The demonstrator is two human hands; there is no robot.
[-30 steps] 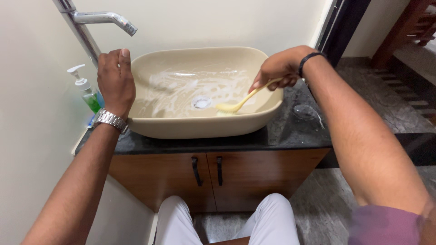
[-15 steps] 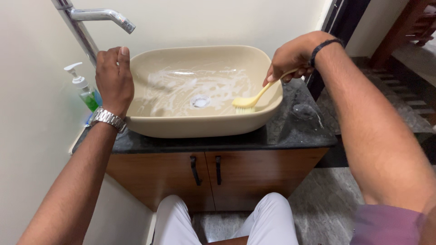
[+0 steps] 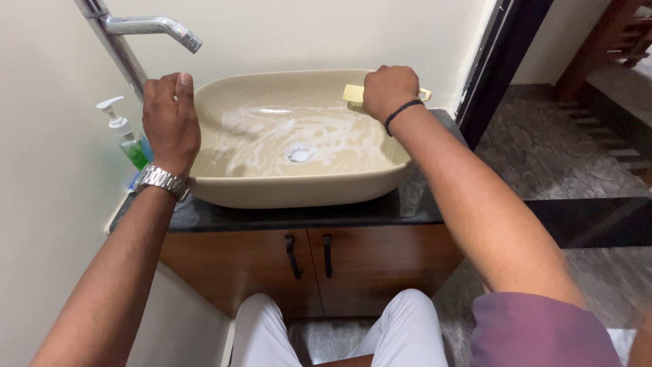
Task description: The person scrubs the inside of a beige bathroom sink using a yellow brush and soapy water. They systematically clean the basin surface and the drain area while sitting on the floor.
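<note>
Two hands: both bare, both at the rim of one beige oval ceramic basin (image 3: 224, 194).
Right hand (image 3: 388, 88): clenched around a pale yellow plastic scrubbing brush (image 3: 353, 95), at the basin's far right corner.
Brush: its bristle end pokes out to the left of the fist, against the inner wall just below the far rim; the handle tip shows to the right of the fist.
Left hand (image 3: 170, 122): fingers curled over the basin's left rim, gripping it; a silver metal wristwatch (image 3: 161, 181) sits on the wrist.
Basin: white soapy streaks smear its floor around the round metal drain (image 3: 299, 153).
Counter: the basin rests on a dark speckled stone countertop (image 3: 407, 204) above a brown wooden cabinet (image 3: 367, 261).
Back left corner: a chrome tap (image 3: 146, 27) arches above the rim; a clear pump bottle of green liquid soap (image 3: 128, 139) stands just beside the left hand.
</note>
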